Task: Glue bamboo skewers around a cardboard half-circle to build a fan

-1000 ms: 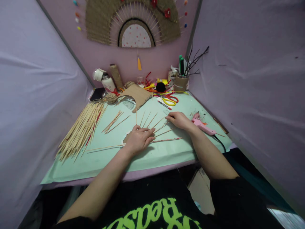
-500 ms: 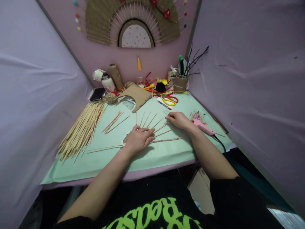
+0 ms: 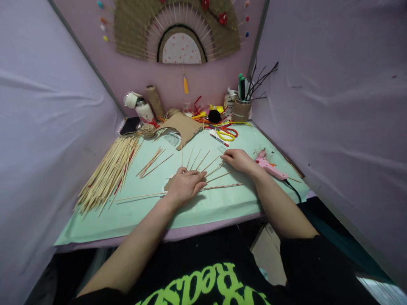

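Palm down and loosely open, the left hand (image 3: 186, 186) covers a brown, white-edged piece (image 3: 169, 184) on the green surface (image 3: 229, 203), apparently pinning the sticks (image 3: 203, 160) that fan out from beneath. The right hand (image 3: 237, 160) pinches one stick (image 3: 212, 162) near its outer tip, seemingly to steady its angle; a pink glue gun (image 3: 272, 170) lies within reach.

I see a pink far wall (image 3: 219, 80), a wrinkly purple left wall (image 3: 47, 97), a pale purple right wall (image 3: 333, 97), and a light green table (image 3: 124, 222) between them. The light looks soft.
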### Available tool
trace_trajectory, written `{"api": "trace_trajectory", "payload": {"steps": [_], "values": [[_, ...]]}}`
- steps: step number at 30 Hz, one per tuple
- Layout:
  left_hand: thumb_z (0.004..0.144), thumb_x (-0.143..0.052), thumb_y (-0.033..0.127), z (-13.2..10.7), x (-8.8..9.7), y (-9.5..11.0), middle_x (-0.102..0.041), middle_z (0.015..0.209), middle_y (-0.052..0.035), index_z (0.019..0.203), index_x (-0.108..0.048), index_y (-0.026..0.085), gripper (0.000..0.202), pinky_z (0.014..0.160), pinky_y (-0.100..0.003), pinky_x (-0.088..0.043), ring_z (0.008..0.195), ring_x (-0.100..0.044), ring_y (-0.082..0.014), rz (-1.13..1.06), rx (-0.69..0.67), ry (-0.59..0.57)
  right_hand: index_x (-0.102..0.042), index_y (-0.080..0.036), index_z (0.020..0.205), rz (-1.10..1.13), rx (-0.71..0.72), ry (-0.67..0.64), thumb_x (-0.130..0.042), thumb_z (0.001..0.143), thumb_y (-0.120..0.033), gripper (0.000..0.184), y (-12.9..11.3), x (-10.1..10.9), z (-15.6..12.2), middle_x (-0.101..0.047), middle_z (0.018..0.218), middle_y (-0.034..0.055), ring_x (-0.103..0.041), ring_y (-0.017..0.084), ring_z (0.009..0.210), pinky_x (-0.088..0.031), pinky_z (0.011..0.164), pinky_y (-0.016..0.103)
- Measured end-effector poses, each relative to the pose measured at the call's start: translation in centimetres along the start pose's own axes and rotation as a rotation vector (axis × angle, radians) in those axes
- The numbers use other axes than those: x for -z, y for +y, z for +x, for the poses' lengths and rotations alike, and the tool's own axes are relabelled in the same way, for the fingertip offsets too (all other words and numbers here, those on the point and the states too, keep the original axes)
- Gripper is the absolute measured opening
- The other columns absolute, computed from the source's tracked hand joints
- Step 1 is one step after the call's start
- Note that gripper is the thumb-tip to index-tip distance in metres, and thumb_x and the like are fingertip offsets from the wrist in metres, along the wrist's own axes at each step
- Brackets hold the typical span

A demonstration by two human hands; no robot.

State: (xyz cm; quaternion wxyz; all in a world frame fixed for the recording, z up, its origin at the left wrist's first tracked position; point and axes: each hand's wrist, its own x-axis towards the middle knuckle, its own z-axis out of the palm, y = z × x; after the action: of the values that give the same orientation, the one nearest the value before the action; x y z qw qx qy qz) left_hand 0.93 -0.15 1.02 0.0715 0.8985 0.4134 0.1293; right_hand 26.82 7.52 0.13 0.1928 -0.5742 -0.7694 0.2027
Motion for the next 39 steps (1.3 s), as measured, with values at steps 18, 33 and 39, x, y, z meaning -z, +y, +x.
{"api": "trace_trajectory", "payload": {"steps": [18, 33, 39], "values": [[0.102, -0.036, 0.038, -0.02, -0.16, -0.03, -0.072, 0.121, -0.0081, 0.127, -0.063, 0.023, 0.039, 0.096, -0.043, -0.035, 0.113, -0.064, -0.0224, 0.012, -0.006, 0.022, -0.07, -0.019, 0.081, -0.002, -0.008, 0.0, -0.05, 0.095, -0.039, 0.032, -0.16, 0.14, -0.14, -0.071, 0.081, 0.005, -0.057, 0.017, 0.075, -0.036, 0.069, 0.026], [0.103, -0.037, 0.037, -0.06, -0.28, -0.11, -0.072, 0.121, -0.0078, 0.124, -0.064, 0.022, 0.038, 0.096, -0.044, -0.035, 0.115, -0.063, -0.0229, 0.012, 0.0, 0.015, -0.071, -0.018, 0.082, -0.007, -0.01, -0.005, -0.05, 0.095, -0.04, 0.033, -0.14, 0.16, -0.13, -0.071, 0.082, 0.0053, -0.058, 0.017, 0.076, -0.036, 0.07, 0.026], [0.103, -0.037, 0.038, 0.05, -0.19, -0.02, -0.072, 0.121, -0.0078, 0.124, -0.064, 0.023, 0.038, 0.095, -0.044, -0.035, 0.114, -0.064, -0.0229, 0.026, 0.0, 0.012, -0.071, -0.019, 0.082, -0.005, 0.0, -0.004, -0.05, 0.095, -0.039, 0.032, 0.06, 0.04, -0.02, -0.071, 0.081, 0.0052, -0.057, 0.017, 0.075, -0.035, 0.069, 0.026]]}}
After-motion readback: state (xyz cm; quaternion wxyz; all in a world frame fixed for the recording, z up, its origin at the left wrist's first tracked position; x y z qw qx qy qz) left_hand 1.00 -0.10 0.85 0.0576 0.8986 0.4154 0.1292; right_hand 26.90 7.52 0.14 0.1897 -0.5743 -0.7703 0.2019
